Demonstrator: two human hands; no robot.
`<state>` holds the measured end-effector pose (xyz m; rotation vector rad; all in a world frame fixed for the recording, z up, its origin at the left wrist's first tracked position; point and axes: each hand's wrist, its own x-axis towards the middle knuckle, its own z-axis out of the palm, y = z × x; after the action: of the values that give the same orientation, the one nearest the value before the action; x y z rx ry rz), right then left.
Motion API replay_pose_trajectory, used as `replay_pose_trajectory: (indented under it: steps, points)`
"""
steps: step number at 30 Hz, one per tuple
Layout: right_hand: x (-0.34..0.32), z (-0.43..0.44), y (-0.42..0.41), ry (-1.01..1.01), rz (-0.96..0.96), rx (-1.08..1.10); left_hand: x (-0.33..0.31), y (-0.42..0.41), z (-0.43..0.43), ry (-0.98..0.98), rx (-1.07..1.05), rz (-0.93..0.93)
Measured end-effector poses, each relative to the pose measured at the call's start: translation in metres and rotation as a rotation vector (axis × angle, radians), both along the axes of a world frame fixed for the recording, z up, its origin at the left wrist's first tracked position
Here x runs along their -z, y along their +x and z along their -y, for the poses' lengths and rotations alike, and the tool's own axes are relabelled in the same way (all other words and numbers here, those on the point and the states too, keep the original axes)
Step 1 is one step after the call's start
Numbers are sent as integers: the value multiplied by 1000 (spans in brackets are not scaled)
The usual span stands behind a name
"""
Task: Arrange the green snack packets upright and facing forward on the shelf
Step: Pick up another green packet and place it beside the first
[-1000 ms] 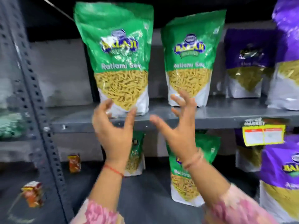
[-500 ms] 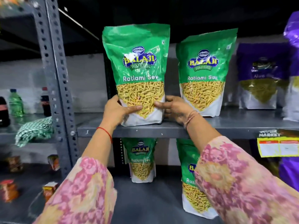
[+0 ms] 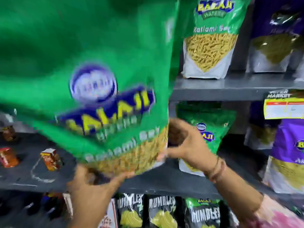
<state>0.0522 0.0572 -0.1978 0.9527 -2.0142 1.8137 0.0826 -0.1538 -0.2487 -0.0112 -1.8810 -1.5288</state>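
A large green snack packet (image 3: pixel 92 66) fills the left and middle of the view, close to the camera, tilted and blurred, its front facing me. My left hand (image 3: pixel 92 191) grips its bottom edge from below. My right hand (image 3: pixel 189 145) holds its lower right corner. A second green packet (image 3: pixel 212 38) stands upright on the upper shelf (image 3: pixel 222 89), front forward. A third green packet (image 3: pixel 212 127) stands on the middle shelf (image 3: pixel 172 181) behind my right hand, partly hidden.
Purple packets (image 3: pixel 276 38) stand at the right on the upper shelf, and another purple packet (image 3: pixel 289 155) on the middle one. A yellow price tag (image 3: pixel 283 109) hangs on the upper shelf edge. Small red cartons (image 3: pixel 51 159) sit at left. Black packets (image 3: pixel 161 211) line the bottom row.
Both hands have lifted the left green packet off the upper shelf and brought it down and close to the camera. The view has dropped lower.
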Motion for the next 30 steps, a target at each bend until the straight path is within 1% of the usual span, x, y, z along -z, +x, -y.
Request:
replay_pose_trajectory:
  steps: [1,2,4,7,9,12,15,17,22,24,25,27,28,30]
  points:
    - [22,1,-4,49,41,20,24,-3,2,30,16,94]
    - [42,2,-10,92,88,32,45,-9,4,60,57,145]
    - [78,2,-26,123,205,26,76,-24,4,77,145,198]
    - [113,1,-59,134,334,85,105,-57,-2,-37,248,292]
    - [129,-1,-86,93,395,149,115,-90,-7,-107,288,295]
    - [147,-5,-125,28,448,230,125,-142,-15,-146,312,292]
    - [166,-7,-156,8,475,269,137,-178,-22,-119,372,341]
    - [179,-7,-167,2,492,283,148,-191,-23,-102,392,377]
    - [202,-3,-174,-51,571,283,166,-201,-22,-117,401,401]
    - [202,0,-166,-73,600,341,164,-195,-20,-130,406,448]
    - [199,1,-158,-61,590,420,163,-190,-19,-131,409,462]
    - [189,6,-133,81,492,603,160,-170,-18,-102,328,450]
    - [182,10,-116,191,386,677,154,-156,-19,-96,236,407]
    - [162,18,-84,342,111,783,131,-130,-24,-142,17,213]
